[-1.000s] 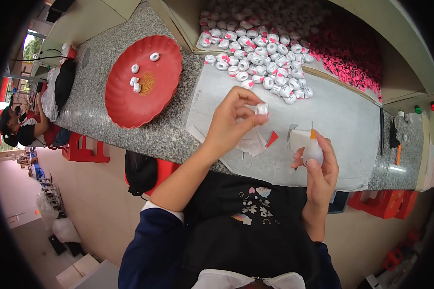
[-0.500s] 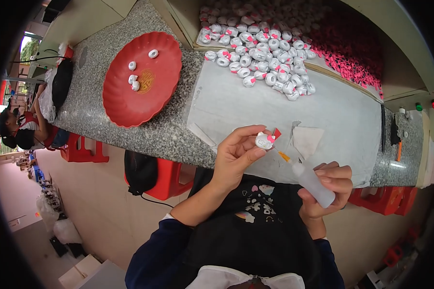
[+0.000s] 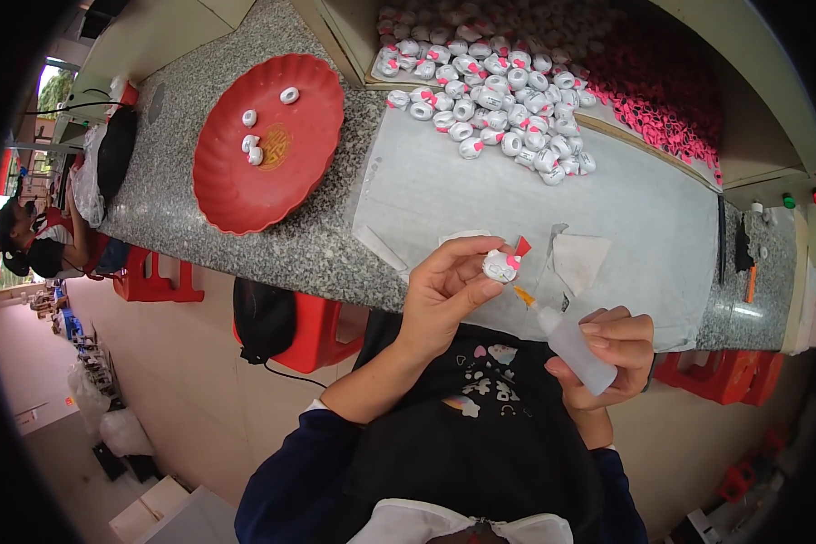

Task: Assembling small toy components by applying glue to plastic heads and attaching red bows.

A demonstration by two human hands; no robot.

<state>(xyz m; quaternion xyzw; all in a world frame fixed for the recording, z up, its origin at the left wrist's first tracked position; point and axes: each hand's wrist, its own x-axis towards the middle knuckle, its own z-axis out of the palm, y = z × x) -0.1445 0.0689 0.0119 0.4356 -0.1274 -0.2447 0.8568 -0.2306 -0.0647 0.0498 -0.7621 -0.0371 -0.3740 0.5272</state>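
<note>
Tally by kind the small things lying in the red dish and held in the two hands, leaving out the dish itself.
Small white pieces: 5 (4 in the red dish, 1 in the left hand)
Squeeze bottle: 1 (in the right hand)
Total: 6

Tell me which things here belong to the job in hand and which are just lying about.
Likely in the job:
bow-topped white piece, in left hand
squeeze bottle, in right hand
piled white pieces
pink pieces
red dish

Seemingly lying about:
black bag
orange strip
</note>
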